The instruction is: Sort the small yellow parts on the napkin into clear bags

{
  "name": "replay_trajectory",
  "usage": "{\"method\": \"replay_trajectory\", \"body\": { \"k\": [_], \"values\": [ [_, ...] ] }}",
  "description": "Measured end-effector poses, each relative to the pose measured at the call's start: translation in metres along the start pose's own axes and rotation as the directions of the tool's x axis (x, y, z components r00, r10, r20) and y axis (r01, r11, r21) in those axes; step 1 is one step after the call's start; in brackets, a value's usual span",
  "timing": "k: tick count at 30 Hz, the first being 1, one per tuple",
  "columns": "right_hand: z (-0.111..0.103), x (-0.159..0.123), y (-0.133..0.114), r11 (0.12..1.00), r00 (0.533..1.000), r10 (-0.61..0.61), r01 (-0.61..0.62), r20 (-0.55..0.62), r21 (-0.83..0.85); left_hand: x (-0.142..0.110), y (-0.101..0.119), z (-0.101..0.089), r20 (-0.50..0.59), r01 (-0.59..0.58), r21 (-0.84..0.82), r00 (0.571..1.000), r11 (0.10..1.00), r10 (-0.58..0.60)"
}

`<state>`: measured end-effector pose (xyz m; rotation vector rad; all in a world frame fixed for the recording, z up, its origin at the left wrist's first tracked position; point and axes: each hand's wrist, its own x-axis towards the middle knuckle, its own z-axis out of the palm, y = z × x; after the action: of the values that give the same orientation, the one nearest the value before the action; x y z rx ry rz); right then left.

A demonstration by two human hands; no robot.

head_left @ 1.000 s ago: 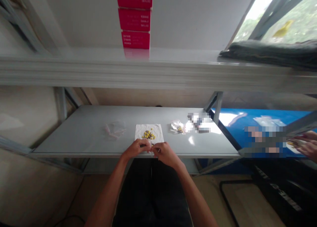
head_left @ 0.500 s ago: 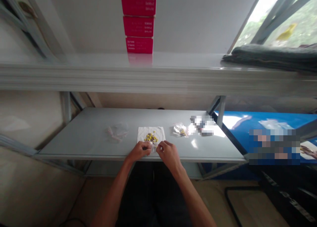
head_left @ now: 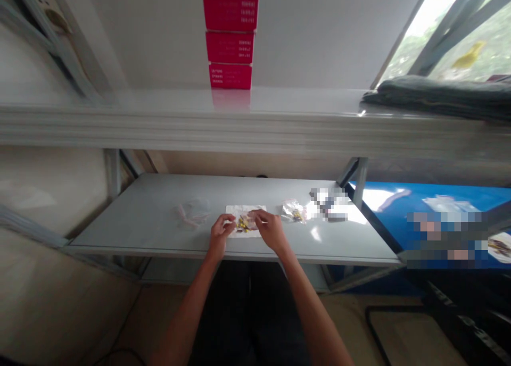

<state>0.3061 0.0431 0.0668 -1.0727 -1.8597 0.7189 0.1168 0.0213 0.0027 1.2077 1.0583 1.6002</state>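
A white cloth or paper sheet [head_left: 233,210] lies flat near the table's front edge. On it sits a loose pile of small yellow and dark pieces [head_left: 242,225], too small to name. My left hand [head_left: 219,234] is at the sheet's left edge, its fingers curled with the tips close together; what they hold, if anything, does not show. From the right, my right hand [head_left: 272,230] reaches over the sheet. Its fingers pinch a small clear plastic bag [head_left: 251,219] with a pinkish edge, which hangs over the pile and partly covers it.
Right of the sheet lies a clear bag with yellow pieces [head_left: 294,211]; further left, clear bags with pinkish strips [head_left: 194,213]. Red boxes [head_left: 230,47] are stacked on the shelf above, with a folded dark cloth [head_left: 435,97] at its right. A blue table [head_left: 383,196] adjoins.
Both hands have moved away from the table's front edge, over the sheet. The clear bag, earlier between both hands below the pile, is now over the pile at my right hand.
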Motion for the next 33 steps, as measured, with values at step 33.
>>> {"method": "replay_trajectory", "body": {
  "k": [33],
  "values": [
    [0.035, 0.030, 0.080, 0.983, 0.991, 0.057, -0.035, -0.119, 0.180, 0.054, -0.009, -0.015, 0.011, 0.064, 0.251, 0.998, 0.966, -0.069]
  ]
}}
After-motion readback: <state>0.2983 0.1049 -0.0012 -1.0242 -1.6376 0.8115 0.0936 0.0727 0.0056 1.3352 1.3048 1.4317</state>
